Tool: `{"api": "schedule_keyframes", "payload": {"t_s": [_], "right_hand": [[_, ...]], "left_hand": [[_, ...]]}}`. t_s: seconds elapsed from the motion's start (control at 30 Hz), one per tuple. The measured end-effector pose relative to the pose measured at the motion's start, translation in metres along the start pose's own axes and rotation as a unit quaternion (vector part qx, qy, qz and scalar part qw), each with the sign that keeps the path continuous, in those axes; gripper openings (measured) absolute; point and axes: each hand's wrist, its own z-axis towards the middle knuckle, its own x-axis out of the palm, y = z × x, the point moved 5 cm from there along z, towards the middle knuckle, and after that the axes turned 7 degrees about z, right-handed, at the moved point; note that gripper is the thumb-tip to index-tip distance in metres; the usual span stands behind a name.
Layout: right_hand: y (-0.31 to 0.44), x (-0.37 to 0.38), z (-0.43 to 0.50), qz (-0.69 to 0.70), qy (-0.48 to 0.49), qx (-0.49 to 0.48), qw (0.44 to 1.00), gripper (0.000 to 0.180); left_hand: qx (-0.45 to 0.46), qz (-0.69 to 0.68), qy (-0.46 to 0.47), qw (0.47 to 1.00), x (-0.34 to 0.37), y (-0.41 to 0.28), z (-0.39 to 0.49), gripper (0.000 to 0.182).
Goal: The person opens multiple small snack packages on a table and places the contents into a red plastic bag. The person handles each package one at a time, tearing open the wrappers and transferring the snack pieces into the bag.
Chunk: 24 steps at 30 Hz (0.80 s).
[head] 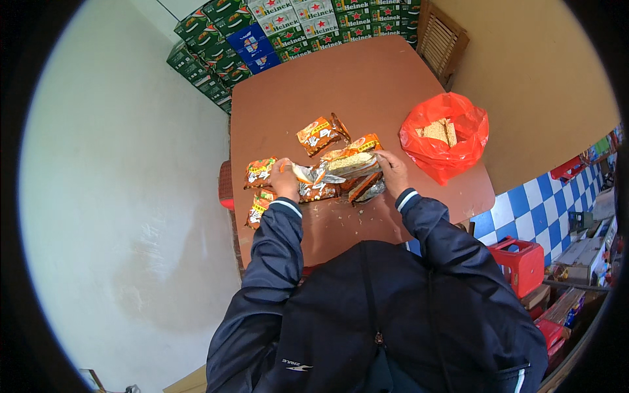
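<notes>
Between my two hands is an opened instant noodle packet (366, 143), with a pale dried noodle block (353, 161) showing out of it. My left hand (285, 179) grips the torn wrapper at one end. At the other end my right hand (393, 169) holds the packet by the noodle block. Beneath lie more noodle packets (319, 192), partly hidden. One packet (319, 136) lies farther back, and two others (260, 172) lie at and below my left hand. A red plastic bag (442, 157) with several noodle blocks (437, 131) inside stands open to the right.
Noodle crumbs are scattered on the brown table (339, 88). Stacked beer cartons (285, 37) stand behind it. A pale wall is at the left, a tan panel (530, 98) at the right. A red plastic stool (523, 265) stands on the blue and white tiled floor.
</notes>
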Motion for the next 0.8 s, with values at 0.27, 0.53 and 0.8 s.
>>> {"api": "schedule_keyframes", "payload": {"t_s": [0.27, 0.53, 0.8], "right_hand": [[-0.003, 0.017, 0.006, -0.040, 0.045, -0.018, 0.998, 0.019], [0.006, 0.029, 0.013, -0.038, 0.049, -0.043, 0.997, 0.015], [0.010, 0.040, 0.013, -0.046, 0.079, -0.079, 0.993, 0.015]], "left_hand": [[0.511, 0.416, 0.159, 0.735, 0.063, -0.126, -0.110, 0.033], [0.498, 0.404, 0.236, 0.731, 0.072, -0.126, -0.110, 0.030], [0.425, 0.382, 0.272, 0.774, 0.069, -0.122, -0.094, 0.026]]}}
